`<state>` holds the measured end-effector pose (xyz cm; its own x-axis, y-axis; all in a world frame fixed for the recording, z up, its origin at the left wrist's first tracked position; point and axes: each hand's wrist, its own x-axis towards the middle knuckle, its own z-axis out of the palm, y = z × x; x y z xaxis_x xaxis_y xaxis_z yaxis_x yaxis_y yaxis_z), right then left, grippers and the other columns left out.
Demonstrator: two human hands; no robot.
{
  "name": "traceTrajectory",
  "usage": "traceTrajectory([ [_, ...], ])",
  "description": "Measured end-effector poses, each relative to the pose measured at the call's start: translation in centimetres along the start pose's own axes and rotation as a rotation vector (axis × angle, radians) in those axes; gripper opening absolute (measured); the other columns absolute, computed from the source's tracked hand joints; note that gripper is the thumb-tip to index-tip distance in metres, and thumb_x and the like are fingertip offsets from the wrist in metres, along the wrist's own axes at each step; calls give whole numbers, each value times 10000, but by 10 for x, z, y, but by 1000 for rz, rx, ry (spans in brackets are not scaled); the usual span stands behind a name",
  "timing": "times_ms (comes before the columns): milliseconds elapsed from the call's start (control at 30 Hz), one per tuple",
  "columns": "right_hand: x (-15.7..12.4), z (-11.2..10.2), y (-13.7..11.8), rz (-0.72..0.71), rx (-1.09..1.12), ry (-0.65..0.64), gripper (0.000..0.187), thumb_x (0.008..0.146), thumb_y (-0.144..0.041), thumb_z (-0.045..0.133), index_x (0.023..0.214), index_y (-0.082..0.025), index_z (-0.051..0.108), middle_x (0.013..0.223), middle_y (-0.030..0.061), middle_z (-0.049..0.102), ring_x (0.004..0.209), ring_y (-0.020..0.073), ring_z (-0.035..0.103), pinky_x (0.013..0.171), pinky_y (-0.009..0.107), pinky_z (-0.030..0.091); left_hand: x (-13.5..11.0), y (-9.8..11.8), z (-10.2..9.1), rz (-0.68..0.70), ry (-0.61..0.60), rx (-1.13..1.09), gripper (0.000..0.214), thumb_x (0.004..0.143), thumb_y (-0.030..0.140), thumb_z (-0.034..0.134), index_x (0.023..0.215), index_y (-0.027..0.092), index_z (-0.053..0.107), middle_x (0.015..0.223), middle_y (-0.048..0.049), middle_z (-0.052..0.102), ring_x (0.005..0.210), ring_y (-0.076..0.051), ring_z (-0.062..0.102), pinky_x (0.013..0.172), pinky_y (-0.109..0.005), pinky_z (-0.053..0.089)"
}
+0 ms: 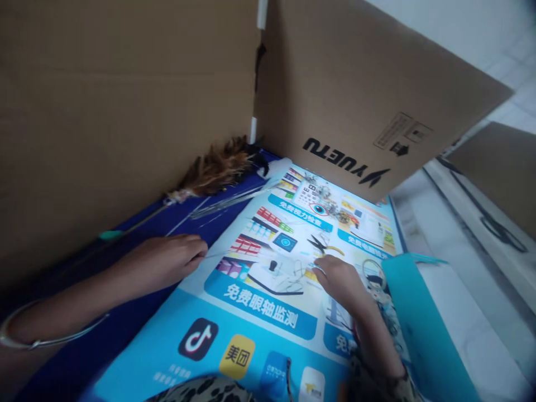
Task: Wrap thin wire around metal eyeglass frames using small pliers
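Observation:
My left hand [167,258] lies knuckles up on the blue printed poster [259,312], fingers curled and pinched on a thin wire [218,255] that runs to the right. My right hand [341,279] rests on the poster with its fingers bent down onto a tangle of thin wire pieces [293,276]. Small pliers with yellow handles [324,245] lie just beyond its fingertips. A metal bangle [37,338] hangs on my left wrist.
A brown feather duster [209,176] and several long wires [234,201] lie along the cardboard wall [125,95]. A second cardboard panel printed YUETU [355,100] stands behind. A teal folder [422,329] lies at the right, beside a pale floor [460,268].

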<state>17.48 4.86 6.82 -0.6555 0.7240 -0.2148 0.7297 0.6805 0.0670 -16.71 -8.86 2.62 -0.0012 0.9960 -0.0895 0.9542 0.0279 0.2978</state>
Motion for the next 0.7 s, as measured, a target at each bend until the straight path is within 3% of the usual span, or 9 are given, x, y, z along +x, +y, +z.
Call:
traceTrajectory([
  [167, -1, 4, -3, -27, 46, -26, 268, 916, -347, 362, 1030, -215, 565, 1004, 60, 575, 972, 171, 532, 805, 264, 409, 42, 45, 10, 253, -101, 96, 153, 783, 296, 489, 791, 193, 601, 838, -89, 639, 766, -255, 602, 602, -319, 404],
  [300, 1, 15, -10, -48, 99, 27, 268, 897, -298, 408, 1139, -226, 500, 1057, 65, 532, 1007, 182, 502, 790, 264, 417, 72, 69, 16, 311, -115, 163, 164, 799, 252, 456, 816, 171, 597, 861, -111, 651, 775, -275, 607, 584, -327, 404],
  [467, 4, 27, -19, -105, 166, 20, 273, 891, -217, 401, 1150, -217, 486, 1030, 64, 518, 990, 178, 501, 825, 275, 403, 91, 78, 30, 288, -134, 169, 198, 824, 232, 405, 788, 162, 587, 845, -109, 654, 785, -261, 602, 587, -316, 396],
  [700, 0, 32, -42, -167, 187, 0, 277, 900, -197, 375, 1161, -186, 468, 1007, 80, 521, 946, 185, 508, 772, 270, 419, 88, 77, 35, 306, -135, 136, 177, 813, 218, 410, 827, 173, 580, 857, -87, 645, 784, -239, 597, 593, -303, 393],
])
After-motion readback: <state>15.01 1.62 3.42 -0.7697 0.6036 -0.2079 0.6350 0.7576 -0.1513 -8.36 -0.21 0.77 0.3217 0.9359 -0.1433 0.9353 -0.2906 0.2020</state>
